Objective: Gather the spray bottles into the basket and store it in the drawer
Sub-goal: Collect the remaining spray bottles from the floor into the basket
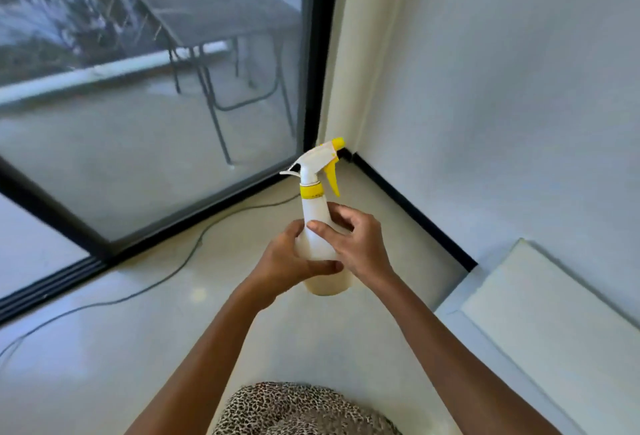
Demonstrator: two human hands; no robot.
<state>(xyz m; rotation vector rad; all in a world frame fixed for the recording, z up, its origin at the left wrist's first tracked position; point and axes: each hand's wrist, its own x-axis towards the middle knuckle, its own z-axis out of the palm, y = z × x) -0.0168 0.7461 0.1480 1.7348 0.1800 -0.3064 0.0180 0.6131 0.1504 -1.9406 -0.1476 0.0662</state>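
Pale glossy floor [104,365] fills the near and left part of my view, meeting a white wall [502,88] at the far right along a black skirting strip [412,213]. On the far left, a black-framed sliding glass door [149,143] looks out on a patio, where a dark metal-framed outdoor table [214,19] stands. A thin dark cable [166,275] runs across the floor from the near left toward the corner by the door. At the near right lies a white flat panel [554,323] with a raised edge; I cannot tell what it belongs to.

I hold the translucent white plastic spray bottle with yellow collar, trigger and nozzle tip [317,213] upright in mid-air at the centre of my view, above the floor and in front of the room corner. Its nozzle points to the far right.

My left hand [291,258] is wrapped around the lower body of the bottle, thumb lying across its front. My right hand [360,244] grips the bottle's shoulder from the right, thumb pressed on the front and fingers curled behind. Both hands are closed on the bottle.

Leopard-print fabric [298,410] shows at the near edge, between my forearms.
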